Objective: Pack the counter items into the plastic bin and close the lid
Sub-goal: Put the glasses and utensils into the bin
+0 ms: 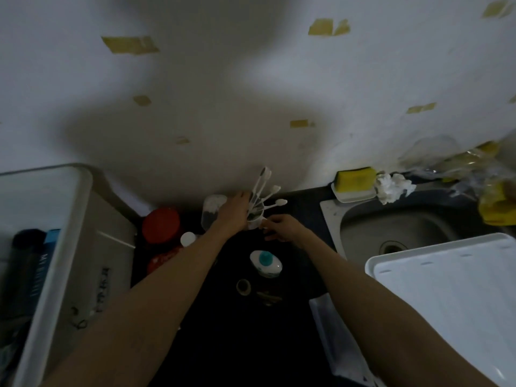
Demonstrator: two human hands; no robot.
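Observation:
At the back of the dark counter (301, 208), my left hand (234, 213) grips a white cup of several toothbrushes (256, 216), whose heads fan up against the wall. My right hand (282, 227) hovers just right of the cup with loose fingers, close to its lower edge; contact is unclear. The white plastic bin (53, 247) stands open at the far left with dark items and a blue box inside. Its white lid (446, 297) lies at the right, partly over the sink.
On the counter stand a red-lidded jar (160, 224), a clear container (210, 210), a small white-capped bottle (187, 238) and a white bottle with a teal cap (265, 262). A steel sink (391, 230), a yellow sponge in a dish (354, 181) and crumpled tissue lie right.

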